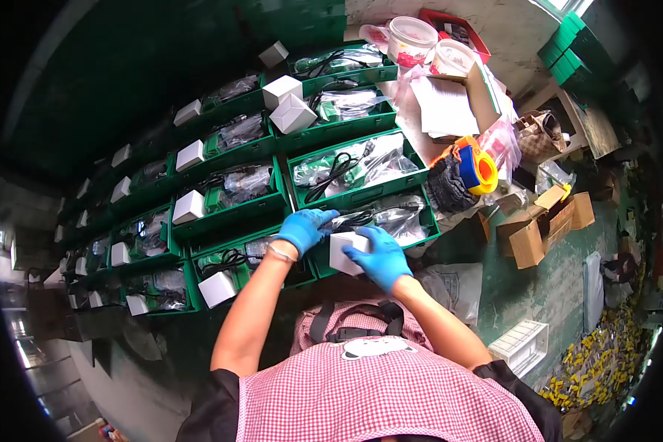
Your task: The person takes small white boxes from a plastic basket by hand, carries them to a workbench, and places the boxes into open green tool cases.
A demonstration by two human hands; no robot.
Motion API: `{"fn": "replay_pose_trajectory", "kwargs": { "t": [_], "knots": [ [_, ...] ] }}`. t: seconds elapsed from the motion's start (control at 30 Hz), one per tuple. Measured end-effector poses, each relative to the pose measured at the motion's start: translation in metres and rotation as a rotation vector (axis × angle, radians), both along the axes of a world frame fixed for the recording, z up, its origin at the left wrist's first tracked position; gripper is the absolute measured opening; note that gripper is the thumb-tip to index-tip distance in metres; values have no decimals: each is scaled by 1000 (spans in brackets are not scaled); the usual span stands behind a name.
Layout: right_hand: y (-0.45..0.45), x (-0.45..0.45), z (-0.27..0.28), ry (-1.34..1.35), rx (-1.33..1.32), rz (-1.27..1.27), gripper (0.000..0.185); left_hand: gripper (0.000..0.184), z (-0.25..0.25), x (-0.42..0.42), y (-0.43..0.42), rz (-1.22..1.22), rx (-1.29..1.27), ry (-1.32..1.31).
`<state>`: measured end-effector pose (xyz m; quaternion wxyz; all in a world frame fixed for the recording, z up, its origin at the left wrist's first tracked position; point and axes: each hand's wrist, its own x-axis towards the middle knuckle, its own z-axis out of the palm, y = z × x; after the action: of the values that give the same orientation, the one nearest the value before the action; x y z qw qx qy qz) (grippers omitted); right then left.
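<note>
My left hand, in a blue glove, is at the left end of the nearest green case. Its bent fingers are closed at a black power cord; the fingertips are partly hidden. My right hand, also gloved in blue, grips a small white box between thumb and fingers. The white box is at the front left corner of this case. A clear plastic bag fills the case's right side.
Rows of open green cases with cords, bagged parts and white boxes extend left and back. Two white boxes sit on cases behind. Tape rolls, papers and tubs stand right. A cardboard box is beyond.
</note>
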<state>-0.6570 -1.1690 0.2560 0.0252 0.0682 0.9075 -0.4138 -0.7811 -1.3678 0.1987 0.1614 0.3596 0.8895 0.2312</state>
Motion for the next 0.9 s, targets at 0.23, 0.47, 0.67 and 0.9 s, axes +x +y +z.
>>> {"fn": "replay_pose_trajectory", "kwargs": {
  "t": [0.23, 0.47, 0.67, 0.9],
  "knots": [
    [-11, 1, -24, -83, 537, 355, 95, 34, -6, 4, -4, 84, 111, 17],
    [-6, -11, -49, 41, 638, 649, 85, 31, -14, 27, -13, 12, 53, 191],
    [-1, -36, -53, 105, 598, 774, 84, 29, 26, 23, -8, 195, 360, 315],
    [26, -50, -9, 63, 298, 704, 56, 49, 29, -53, -24, 531, 399, 414]
  ]
}}
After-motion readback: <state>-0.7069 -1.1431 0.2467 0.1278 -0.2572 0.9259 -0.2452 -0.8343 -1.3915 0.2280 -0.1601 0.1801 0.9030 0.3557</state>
